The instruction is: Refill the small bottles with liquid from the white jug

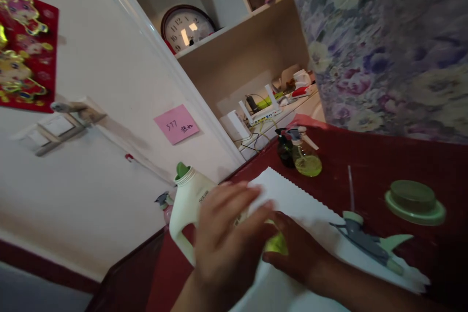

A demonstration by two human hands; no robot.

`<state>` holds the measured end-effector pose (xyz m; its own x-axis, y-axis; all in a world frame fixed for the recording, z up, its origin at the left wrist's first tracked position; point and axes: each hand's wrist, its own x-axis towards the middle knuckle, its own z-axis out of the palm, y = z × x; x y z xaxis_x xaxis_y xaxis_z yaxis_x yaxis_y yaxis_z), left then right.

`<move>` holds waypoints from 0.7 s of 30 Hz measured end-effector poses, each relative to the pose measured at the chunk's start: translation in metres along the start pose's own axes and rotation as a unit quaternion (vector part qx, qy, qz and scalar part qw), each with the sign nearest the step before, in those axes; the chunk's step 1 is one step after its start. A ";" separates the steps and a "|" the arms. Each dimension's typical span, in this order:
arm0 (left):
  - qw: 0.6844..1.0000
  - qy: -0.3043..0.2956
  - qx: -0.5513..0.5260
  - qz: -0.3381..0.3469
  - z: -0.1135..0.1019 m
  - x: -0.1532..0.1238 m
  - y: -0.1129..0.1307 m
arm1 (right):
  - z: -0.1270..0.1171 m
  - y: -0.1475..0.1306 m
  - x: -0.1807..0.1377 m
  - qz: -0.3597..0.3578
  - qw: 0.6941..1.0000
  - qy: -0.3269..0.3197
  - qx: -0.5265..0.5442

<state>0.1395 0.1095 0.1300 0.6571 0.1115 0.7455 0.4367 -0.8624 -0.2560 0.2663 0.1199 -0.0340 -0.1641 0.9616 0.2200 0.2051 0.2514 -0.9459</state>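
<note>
My left hand [228,241] is blurred, with its fingers stretched out beside the handle of a pale green jug [186,200]. The jug stands without a lid, a green spout insert at its mouth. My right hand [298,248] curls round a bright yellow-green thing [277,243], mostly hidden by both hands, so its kind is unclear. Near my right forearm, a grey and green trigger spray head [365,241] lies on a white sheet [278,190], its thin tube pointing away. To its right, a round green cap [415,202] rests on the dark red tabletop [340,151].
Behind the sheet stand a clear spray bottle [308,161] with yellow-green liquid and a dark pump bottle [285,148]. A pink spray bottle [167,207] is behind the jug. A white router [263,112] sits in the shelf; a floral curtain [383,48] hangs right.
</note>
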 end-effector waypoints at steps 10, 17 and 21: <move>0.745 0.179 -0.068 -0.639 -0.044 -0.125 -0.065 | -0.010 0.000 -0.006 0.040 0.998 -0.032 -0.035; 0.734 0.158 -0.120 -0.650 -0.023 -0.157 -0.081 | -0.008 0.009 -0.007 0.035 0.999 -0.009 -0.007; 0.736 0.166 -0.110 -0.647 -0.017 -0.158 -0.082 | -0.007 0.009 -0.004 0.051 0.999 0.013 0.000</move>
<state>-0.0102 0.1543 0.0436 -0.4232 0.8149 0.3961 0.4310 -0.2035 0.8791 0.2753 0.1191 -0.0414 -0.1168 0.9849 0.1280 0.2205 0.1514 -0.9636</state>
